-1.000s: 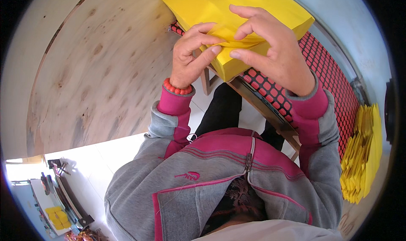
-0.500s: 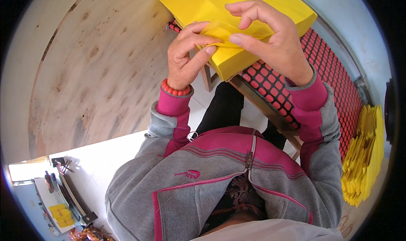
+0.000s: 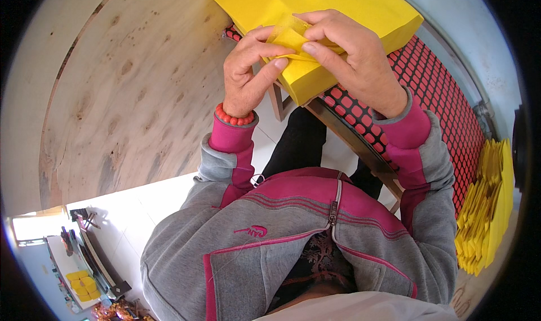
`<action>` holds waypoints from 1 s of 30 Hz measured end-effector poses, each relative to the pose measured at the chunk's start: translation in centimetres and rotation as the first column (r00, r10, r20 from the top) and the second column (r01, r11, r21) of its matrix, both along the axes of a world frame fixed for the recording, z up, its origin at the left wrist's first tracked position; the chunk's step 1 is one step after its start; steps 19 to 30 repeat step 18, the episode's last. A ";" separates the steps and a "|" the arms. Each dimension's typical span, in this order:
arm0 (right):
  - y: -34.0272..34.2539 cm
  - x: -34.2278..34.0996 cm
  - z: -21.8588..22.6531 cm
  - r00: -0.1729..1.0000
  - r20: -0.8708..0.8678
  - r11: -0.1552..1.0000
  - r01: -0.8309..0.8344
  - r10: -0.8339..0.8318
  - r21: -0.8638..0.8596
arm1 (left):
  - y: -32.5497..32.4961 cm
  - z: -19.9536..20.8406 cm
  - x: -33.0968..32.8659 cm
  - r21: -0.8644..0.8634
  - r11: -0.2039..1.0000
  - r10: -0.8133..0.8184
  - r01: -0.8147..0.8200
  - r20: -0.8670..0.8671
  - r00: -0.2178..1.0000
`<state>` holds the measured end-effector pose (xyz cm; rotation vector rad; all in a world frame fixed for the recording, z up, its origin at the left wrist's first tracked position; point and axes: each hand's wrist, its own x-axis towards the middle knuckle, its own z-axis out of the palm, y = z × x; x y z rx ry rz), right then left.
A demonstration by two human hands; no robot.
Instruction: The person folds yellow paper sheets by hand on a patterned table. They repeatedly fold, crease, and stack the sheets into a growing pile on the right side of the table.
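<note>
A thick stack of yellow fabric pieces [image 3: 332, 8], which look like soft cloth sheets or bags, lies at the top of the view. Over its near left corner, a thin, partly see-through yellow fabric flap [image 3: 290, 34] is lifted and folded between my hands. My left hand [image 3: 246, 67], with a red bead bracelet at the wrist, pinches the flap's edge between thumb and fingers. From the right, my right hand [image 3: 358, 56] also has the flap between thumb and bent fingertips, close to the left fingers. Part of the fold is hidden behind the fingers.
Under the stack is a bench with a red-and-black patterned cover [image 3: 417, 90]. A large wooden board [image 3: 124, 95] fills the left side. More yellow folded pieces [image 3: 484, 214] stand bundled at the right by the pale wall. Behind at lower left is a white table [image 3: 59, 259].
My right hand has come down and left, and its spread fingers have closed on the flap. The flap is now folded up higher. My left hand stays nearly in place.
</note>
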<state>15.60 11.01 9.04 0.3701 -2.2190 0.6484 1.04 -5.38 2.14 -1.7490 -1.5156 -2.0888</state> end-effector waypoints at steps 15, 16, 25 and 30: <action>-0.4 -0.3 -0.8 0.998 -0.024 0.992 0.052 -0.055 -0.114 | -0.2 0.5 0.1 -0.033 0.998 0.044 -0.046 -0.057 0.997; -0.4 -0.3 -0.8 0.998 -0.028 0.988 0.045 -0.050 -0.150 | -0.2 0.5 0.2 -0.030 0.998 0.046 -0.048 -0.053 0.998; -0.5 -0.3 -0.9 0.999 -0.036 0.974 0.030 -0.039 -0.225 | -0.2 0.5 0.3 -0.021 0.998 0.052 -0.053 -0.039 0.998; -0.5 -0.3 -0.9 0.999 -0.036 0.974 0.030 -0.039 -0.225 | -0.2 0.5 0.3 -0.021 0.998 0.052 -0.053 -0.039 0.998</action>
